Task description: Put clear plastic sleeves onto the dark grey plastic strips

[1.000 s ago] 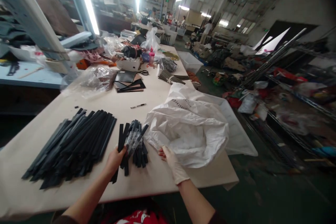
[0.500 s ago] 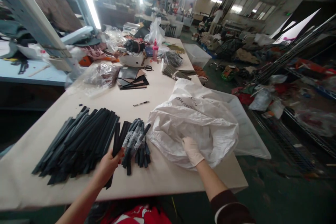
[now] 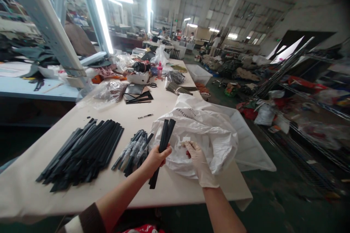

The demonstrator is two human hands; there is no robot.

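Note:
My bare left hand (image 3: 158,158) is closed around a few flat black strips (image 3: 165,136), held upright above the table's near side. Facing it, my gloved right hand (image 3: 197,156) pinches a small whitish piece (image 3: 186,139), perhaps a label or a bit of plastic; its kind is unclear. Behind both hands lies a big white plastic bag (image 3: 218,131) with its mouth open and handwriting on it. To the left of my hands rest wrapped bundles of black strips (image 3: 133,147), and further left a large heap of loose black strips (image 3: 82,156).
A pen (image 3: 145,116) lies mid-table, with dark sheets (image 3: 138,94) and scissors (image 3: 152,85) beyond. A translucent bin (image 3: 253,145) stands against the right edge. Plastic bags and a pink bottle (image 3: 160,71) crowd the far end. A metal rack (image 3: 314,105) stands right.
My left hand has moved right with the black strips, away from the bundles. My right hand has come up out of the bag's mouth with the small whitish piece. The camera view has tilted up.

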